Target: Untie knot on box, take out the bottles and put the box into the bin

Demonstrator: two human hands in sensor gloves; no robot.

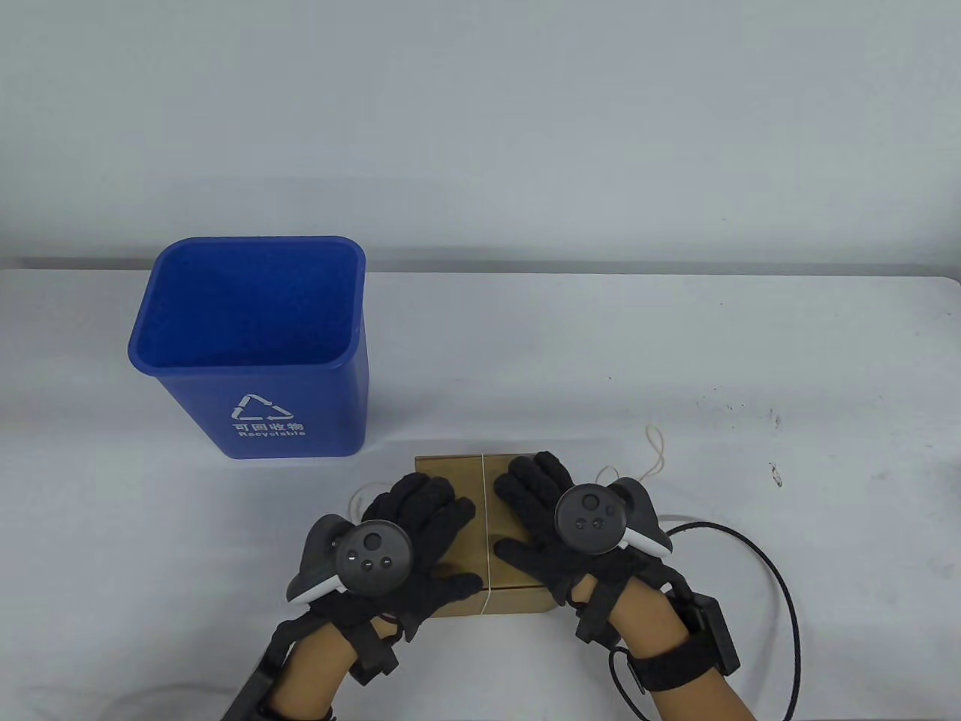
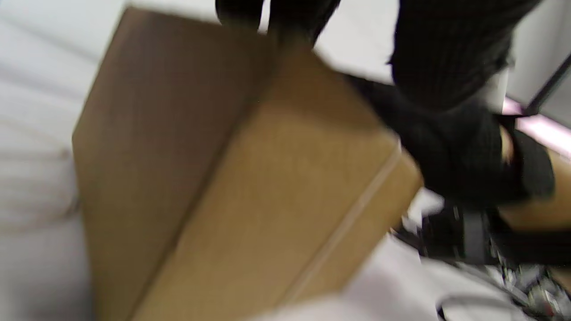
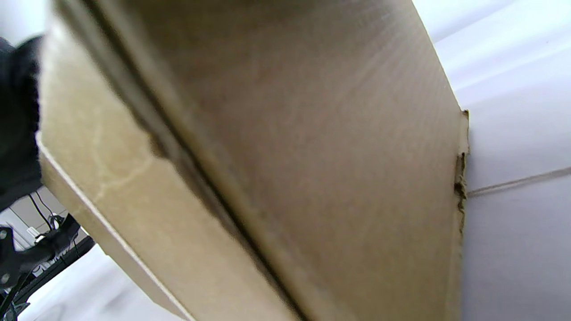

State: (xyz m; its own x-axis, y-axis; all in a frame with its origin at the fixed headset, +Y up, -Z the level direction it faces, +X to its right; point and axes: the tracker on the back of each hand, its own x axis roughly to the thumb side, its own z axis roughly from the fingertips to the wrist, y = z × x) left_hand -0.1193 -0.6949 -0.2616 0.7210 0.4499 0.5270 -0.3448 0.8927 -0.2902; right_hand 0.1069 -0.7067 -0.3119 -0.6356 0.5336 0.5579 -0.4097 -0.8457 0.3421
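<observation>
Table view: the box (image 1: 480,526) sits at the near edge of the table (image 1: 676,360), in front and to the right of the blue bin (image 1: 255,345); a pale string (image 1: 485,518) runs over the lid down its middle, and loose loops of it lie on the table at the box's right and left; the left hand (image 1: 405,537) lies on the lid's left half and the right hand (image 1: 544,526) on its right half, fingers of both straight and spread flat, gripping nothing; the step in hand looks like the untying, or steadying the box for it; whether the knot is already loose I cannot tell, since no knot shows; next, I judge, a hand must find a free end or the knot and pinch it while the other holds the box down; no bottles are in view, presumably shut inside.

Left wrist view: blurred; the box (image 2: 250,187) fills the frame with the string (image 2: 343,223) crossing its top near the corner; dark gloved fingers (image 2: 285,18) touch the top edge, their shape hard to make out.

Right wrist view: the box (image 3: 290,147) very close, a flap seam and a torn corner visible, string trailing over the table; this hand's fingers are cut off.
</observation>
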